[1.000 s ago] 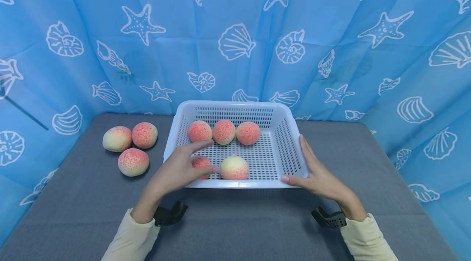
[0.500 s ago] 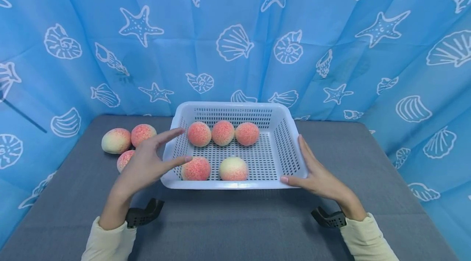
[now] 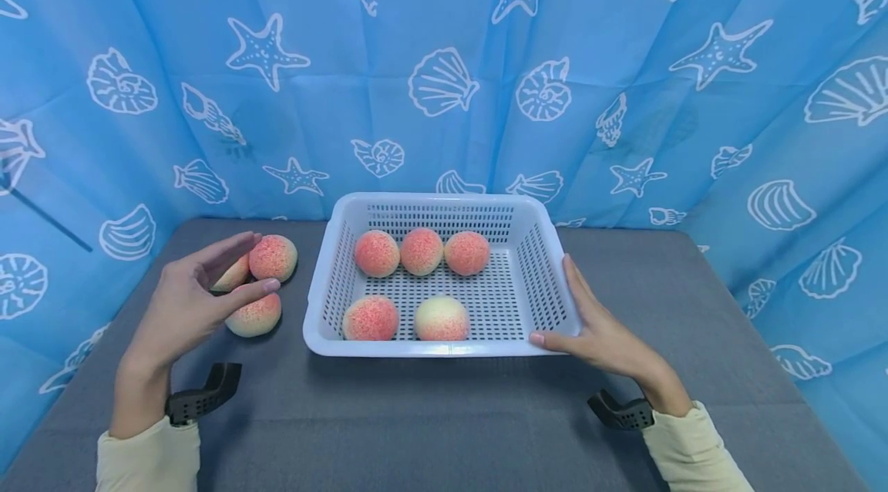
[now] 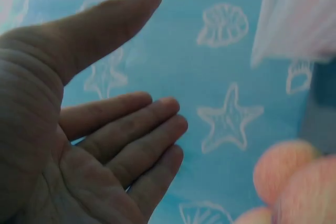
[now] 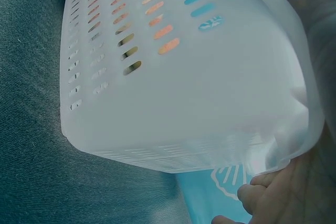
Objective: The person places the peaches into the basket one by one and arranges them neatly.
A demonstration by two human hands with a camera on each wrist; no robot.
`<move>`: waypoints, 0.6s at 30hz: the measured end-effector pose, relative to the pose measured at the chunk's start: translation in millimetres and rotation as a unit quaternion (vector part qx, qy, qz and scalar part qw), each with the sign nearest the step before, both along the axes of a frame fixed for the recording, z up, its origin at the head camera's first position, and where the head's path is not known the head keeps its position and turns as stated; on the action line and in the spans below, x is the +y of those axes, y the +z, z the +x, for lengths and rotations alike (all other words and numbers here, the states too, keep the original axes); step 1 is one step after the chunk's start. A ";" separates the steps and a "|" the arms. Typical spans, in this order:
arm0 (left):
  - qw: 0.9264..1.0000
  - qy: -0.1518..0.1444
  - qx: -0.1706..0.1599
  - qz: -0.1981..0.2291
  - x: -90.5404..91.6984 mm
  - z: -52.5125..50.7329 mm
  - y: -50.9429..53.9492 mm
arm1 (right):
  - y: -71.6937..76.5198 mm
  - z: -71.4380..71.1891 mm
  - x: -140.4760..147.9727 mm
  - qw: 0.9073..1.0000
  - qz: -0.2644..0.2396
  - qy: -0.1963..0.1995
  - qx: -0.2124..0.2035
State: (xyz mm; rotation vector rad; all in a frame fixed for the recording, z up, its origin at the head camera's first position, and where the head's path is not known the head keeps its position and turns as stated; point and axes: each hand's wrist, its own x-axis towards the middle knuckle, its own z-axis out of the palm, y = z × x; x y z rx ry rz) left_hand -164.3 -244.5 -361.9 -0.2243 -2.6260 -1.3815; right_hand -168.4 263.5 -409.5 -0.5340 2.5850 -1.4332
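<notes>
In the head view, my left hand (image 3: pixel 183 307) hovers over the loose peaches on the left, thumb and fingers spread, nothing between them. The nearest peach (image 3: pixel 255 316) is partly behind its thumb; another peach (image 3: pixel 232 276) is mostly covered by the fingers, and a third peach (image 3: pixel 274 257) lies just past the fingertips. My right hand (image 3: pixel 607 334) holds the near right corner of a white perforated basket (image 3: pixel 416 348), thumb on the front rim and fingers along the right side. The left wrist view shows the empty palm (image 4: pixel 100 171); the right wrist view shows the basket's wall (image 5: pixel 210 93) against the hand.
Inside the basket, three peaches form a back row, the middle peach (image 3: pixel 422 251) among them, and two stand in front, a red peach (image 3: pixel 371 318) and a paler peach (image 3: pixel 442 318). A blue shell-print curtain (image 3: pixel 472 137) hangs behind the grey table (image 3: pixel 444 422).
My left hand has moved left, from above the basket's front left part to the loose peaches, its fingers still apart. My right hand and the basket have stayed in place.
</notes>
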 end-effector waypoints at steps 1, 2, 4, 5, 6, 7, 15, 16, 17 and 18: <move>1.000 0.002 -0.003 -0.004 -5.2 -0.4 -2.7 | -0.1 0.0 -0.1 1.000 0.001 0.000 0.000; 1.000 0.003 -0.006 -0.008 -10.2 -0.9 -5.8 | -0.2 0.0 -0.2 1.000 0.002 -0.001 0.001; 1.000 0.007 -0.014 -0.016 -19.3 -1.6 -11.8 | -0.3 0.0 -0.5 1.000 0.002 0.000 0.001; 1.000 0.009 -0.016 -0.021 -23.6 -1.9 -14.6 | -0.4 -0.1 -0.6 1.000 0.002 0.000 0.002; 1.000 0.008 -0.020 -0.021 -27.5 -2.3 -17.2 | -0.4 -0.1 -0.8 1.000 0.001 0.000 0.002; 0.999 0.008 -0.023 -0.023 -31.2 -2.7 -19.7 | -0.5 -0.2 -0.9 1.000 0.000 0.001 0.002; 0.997 -0.010 -0.067 -0.041 -48.3 -5.7 -33.4 | -0.8 0.6 -0.6 1.000 -0.007 0.003 -0.002; 0.996 -0.011 -0.072 -0.044 -49.4 -6.2 -35.1 | -0.9 0.6 -0.5 1.000 -0.007 0.002 -0.002; 0.996 -0.012 -0.078 -0.048 -50.4 -6.7 -36.7 | -1.1 0.6 -0.5 1.000 -0.007 0.002 -0.002; 0.996 -0.013 -0.080 -0.048 -51.3 -7.3 -38.4 | -1.2 0.7 -0.5 1.000 -0.007 0.002 -0.001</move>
